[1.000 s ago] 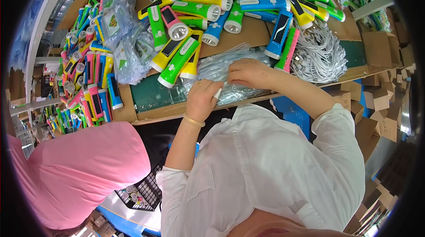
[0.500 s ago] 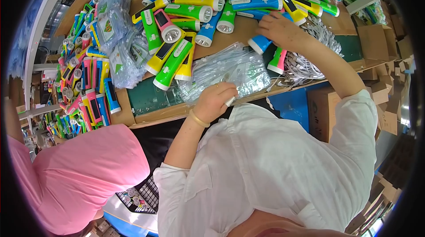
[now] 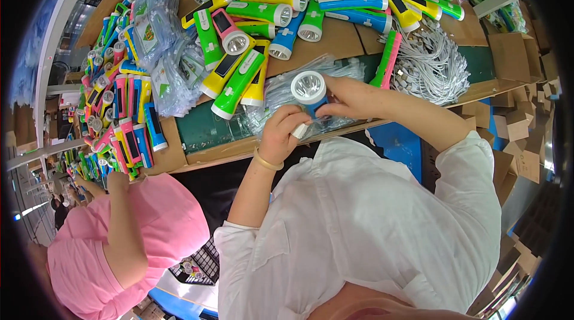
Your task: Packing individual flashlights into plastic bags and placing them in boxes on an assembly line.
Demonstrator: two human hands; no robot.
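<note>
A blue flashlight (image 3: 310, 88) with a white rim is in my right hand (image 3: 344, 97), its round lens turned up. My left hand (image 3: 282, 131) is closed just beside it, its fingers pinching a small white piece (image 3: 301, 131) whose kind I cannot make out. Beneath both hands lie flat clear plastic bags (image 3: 353, 70) on the table. A pink and green flashlight (image 3: 387, 60) rests to the right of my right hand, against a heap of white cables (image 3: 433, 69). Left of my hands, a green flashlight (image 3: 238, 88) lies across yellow ones.
A pile of colourful flashlights (image 3: 293, 0) covers the table's far side. Stacked filled plastic bags (image 3: 167, 39) stand at the left, beside more flashlights (image 3: 128, 98). A person in pink (image 3: 155, 224) works at my left. Cardboard boxes (image 3: 511, 57) stand at the right.
My right hand has brought the blue flashlight from beside the cables to the left and nearer, next to my left hand. The person in pink has shifted, and an arm now shows.
</note>
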